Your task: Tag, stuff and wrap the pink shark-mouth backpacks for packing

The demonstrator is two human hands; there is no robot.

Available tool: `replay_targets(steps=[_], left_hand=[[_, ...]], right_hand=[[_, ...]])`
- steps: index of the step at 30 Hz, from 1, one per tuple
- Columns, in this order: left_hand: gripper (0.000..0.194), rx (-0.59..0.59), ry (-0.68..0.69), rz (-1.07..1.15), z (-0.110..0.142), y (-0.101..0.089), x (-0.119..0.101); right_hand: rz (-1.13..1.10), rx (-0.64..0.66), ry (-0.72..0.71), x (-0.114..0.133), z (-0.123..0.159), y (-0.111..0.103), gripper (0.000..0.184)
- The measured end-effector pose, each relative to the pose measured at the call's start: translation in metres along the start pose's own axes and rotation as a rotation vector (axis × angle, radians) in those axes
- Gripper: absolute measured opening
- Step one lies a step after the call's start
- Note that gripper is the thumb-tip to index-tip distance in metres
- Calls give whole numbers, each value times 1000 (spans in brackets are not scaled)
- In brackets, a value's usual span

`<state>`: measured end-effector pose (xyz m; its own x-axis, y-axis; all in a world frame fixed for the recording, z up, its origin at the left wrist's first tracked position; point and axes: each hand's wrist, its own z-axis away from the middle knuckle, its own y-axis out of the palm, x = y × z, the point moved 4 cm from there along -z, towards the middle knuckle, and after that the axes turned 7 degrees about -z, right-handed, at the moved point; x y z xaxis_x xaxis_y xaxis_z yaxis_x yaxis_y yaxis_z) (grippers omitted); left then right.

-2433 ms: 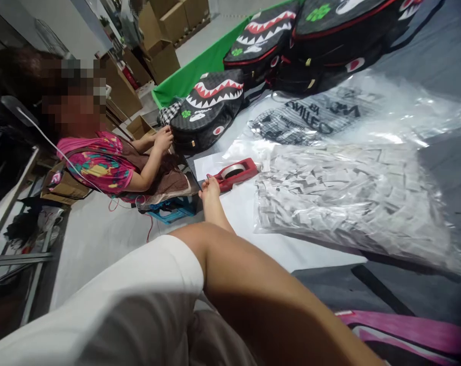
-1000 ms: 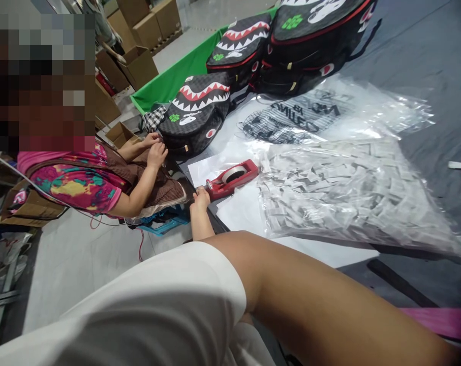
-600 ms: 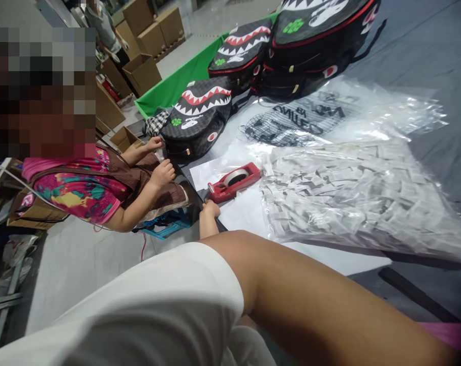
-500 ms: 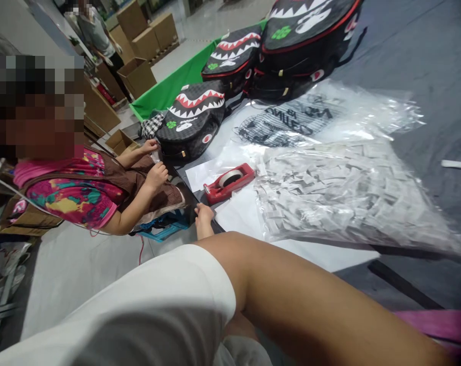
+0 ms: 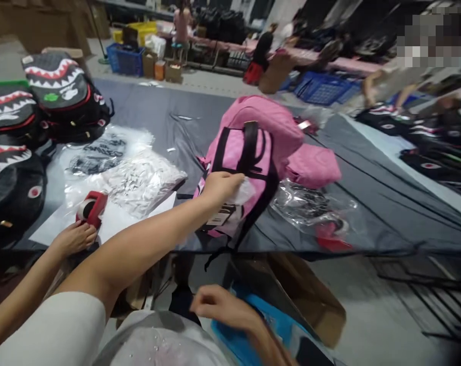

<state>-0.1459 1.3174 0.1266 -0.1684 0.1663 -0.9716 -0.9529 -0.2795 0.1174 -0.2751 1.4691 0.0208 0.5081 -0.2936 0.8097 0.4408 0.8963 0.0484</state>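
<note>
My left hand (image 5: 223,189) reaches across the table over a pink backpack (image 5: 240,152) with black straps. Its fingers are closed on a small piece of whitish see-through plastic (image 5: 245,192) in front of the backpack. A printed tag (image 5: 219,216) hangs low on the backpack. Down by my lap, my right hand (image 5: 218,305) is curled shut, slightly blurred, and nothing shows in it. Another person's hand (image 5: 77,237) comes in from the left and touches a red tape dispenser (image 5: 96,208).
A clear bag of white packets (image 5: 142,178) lies left of the backpack. Black shark-mouth backpacks (image 5: 68,101) stand farther left. To the right are a folded pink bag (image 5: 314,165), crumpled plastic (image 5: 302,203) and a second red dispenser (image 5: 333,236). A blue container (image 5: 253,315) is below the table edge.
My view has swung right, bringing the pink backpack and both my hands into sight. The other person's hand, earlier at the table edge, is now on the tape dispenser.
</note>
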Motion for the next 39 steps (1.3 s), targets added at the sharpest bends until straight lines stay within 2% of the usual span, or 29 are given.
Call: replay_targets(steps=[3, 4, 5, 6, 8, 9, 10, 11, 12, 13, 15, 16, 18, 21, 26, 33, 36, 39], left_hand=[[29, -58, 25, -7, 5, -9, -2], [27, -77, 23, -16, 5, -11, 0], [26, -87, 22, -21, 5, -12, 1], [25, -91, 21, -22, 5, -12, 3], [25, -95, 15, -32, 6, -10, 5], [26, -96, 6, -40, 8, -8, 6], [27, -102, -6, -54, 9, -7, 5], [27, -115, -24, -72, 12, -7, 3], [27, -135, -44, -89, 14, -6, 1], [25, -152, -60, -105, 16, -5, -1], [22, -170, -97, -137, 20, -2, -6], [21, -174, -116, -147, 20, 0, -7], [19, -188, -137, -148, 21, 2, -9], [18, -236, -128, -139, 20, 3, -10], [22, -210, -80, -99, 22, 6, -13], [27, -144, -111, 9, 20, 6, -13], [28, -109, -107, 62, 18, 7, -10], [33, -87, -95, 80, 17, 9, -8]], right_hand=[[-113, 157, -46, -16, 70, -8, 27], [-69, 176, -35, -25, 84, -16, 32], [28, 138, -9, -35, 93, -30, 38], [149, 35, 21, -45, 96, -50, 42], [339, -335, 24, -58, 91, -99, 43], [350, -516, -28, -58, 87, -122, 43], [289, -637, -119, -53, 83, -140, 45], [180, -686, -239, -44, 79, -153, 49], [50, -667, -371, -30, 75, -159, 54], [-82, -592, -491, -12, 72, -161, 60], [-224, -467, -626, 27, 66, -157, 70], [-256, -466, -672, 47, 63, -153, 71], [-256, -589, -759, 80, 58, -148, 70], [-109, -786, -856, 113, 52, -143, 68], [164, -980, -852, 134, 48, -138, 63], [259, -1175, -887, 147, 40, -134, 44], [434, -1310, -840, 154, 43, -139, 41], [625, -1388, -764, 161, 45, -144, 41]])
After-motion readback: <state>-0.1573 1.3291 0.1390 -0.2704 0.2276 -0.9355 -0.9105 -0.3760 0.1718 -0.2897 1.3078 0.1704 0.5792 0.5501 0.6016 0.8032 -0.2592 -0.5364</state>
